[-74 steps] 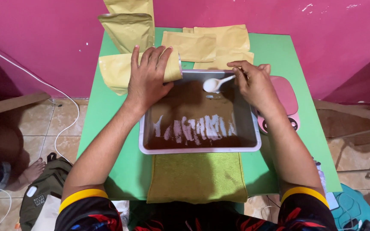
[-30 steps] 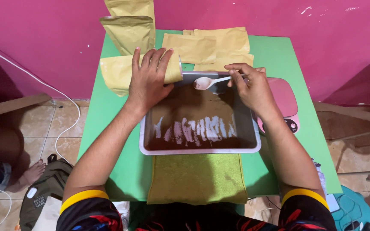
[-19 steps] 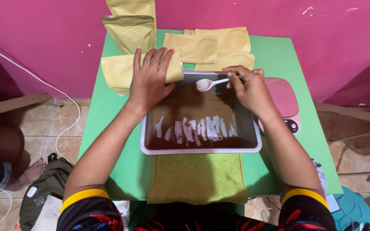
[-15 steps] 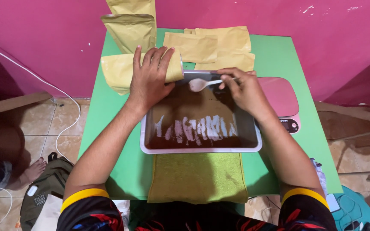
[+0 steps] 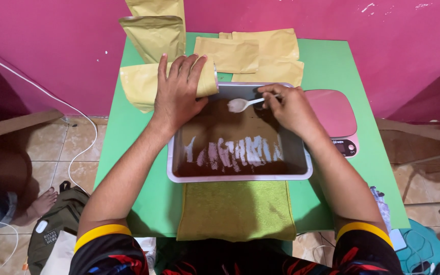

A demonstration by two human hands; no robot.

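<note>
A metal tray of brown powder sits in the middle of a green table, with scraped bare streaks across its floor. My left hand grips a tan paper pouch lying on its side, its mouth over the tray's far-left corner. My right hand pinches the handle of a white plastic spoon. The spoon's bowl points left toward the pouch mouth, a short gap away, above the powder.
Several more tan pouches lie at the back of the table, and one stands upright against the pink wall. A pink kitchen scale sits right of the tray. A green cloth lies at the near edge.
My right hand has carried the spoon leftward over the tray, closer to the pouch mouth. My left hand and the pouch have stayed in place.
</note>
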